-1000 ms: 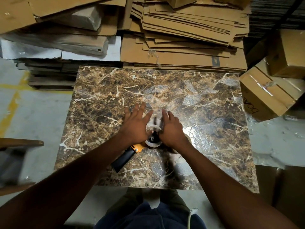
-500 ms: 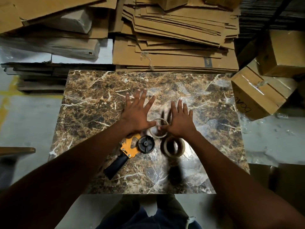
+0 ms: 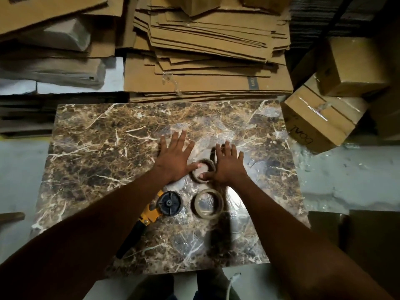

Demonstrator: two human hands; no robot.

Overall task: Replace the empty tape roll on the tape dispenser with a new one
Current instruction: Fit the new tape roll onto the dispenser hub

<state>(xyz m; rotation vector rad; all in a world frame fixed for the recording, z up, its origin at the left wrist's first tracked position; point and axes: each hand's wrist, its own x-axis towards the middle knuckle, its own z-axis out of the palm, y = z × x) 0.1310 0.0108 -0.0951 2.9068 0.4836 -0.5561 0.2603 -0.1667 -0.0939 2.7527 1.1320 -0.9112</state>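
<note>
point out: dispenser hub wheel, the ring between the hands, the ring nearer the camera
black hub wheel [image 3: 169, 203], head view, on its centre boss.
cardboard ring between the hands [image 3: 198, 177], head view, on its left rim.
tape ring nearer the camera [image 3: 195, 205], head view, on its left rim.

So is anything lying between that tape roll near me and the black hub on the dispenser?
Nothing visible does. The tape roll lies flat just right of the dispenser hub, with only bare marble tabletop between them. The empty core sits farther away, between the left hand and right hand.
</note>
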